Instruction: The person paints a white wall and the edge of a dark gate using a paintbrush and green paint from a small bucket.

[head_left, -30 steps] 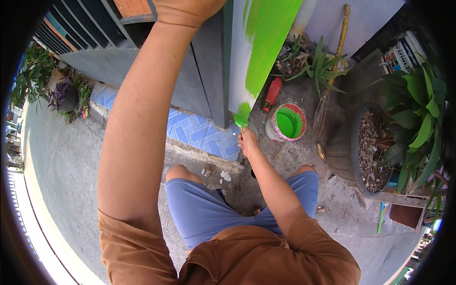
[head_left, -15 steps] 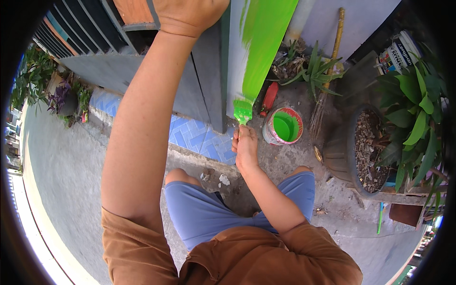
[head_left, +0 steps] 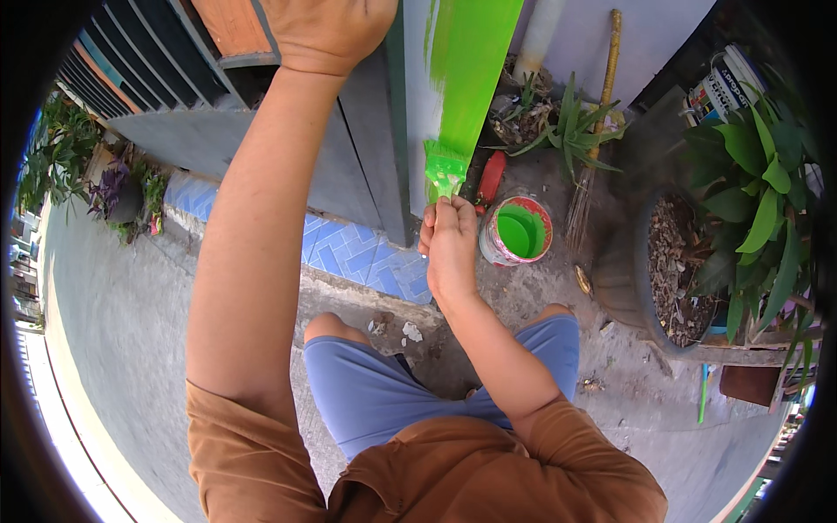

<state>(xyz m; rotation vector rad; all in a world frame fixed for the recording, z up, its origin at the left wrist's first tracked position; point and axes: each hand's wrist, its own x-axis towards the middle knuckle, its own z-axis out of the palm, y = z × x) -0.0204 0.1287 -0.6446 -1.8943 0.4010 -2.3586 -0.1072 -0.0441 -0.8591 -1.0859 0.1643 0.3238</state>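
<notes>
My right hand is closed around the handle of a paintbrush, its bristles coated in green. The bristles press against the lower part of a pillar, where a broad band of wet green paint runs up beside a whitish strip. Just right of my hand, a small bucket holds green paint. My left hand is raised at the top edge by the grey gate; its fingers are cut off by the picture's edge, so their grip cannot be seen.
A red object lies behind the bucket. Farther right are an aloe-like plant, a stick broom and a large potted plant. The grey gate stands left of the pillar, above a blue tiled step.
My right hand and the brush have moved up along the pillar. The pillar, bucket and my left hand sit slightly farther left in view.
</notes>
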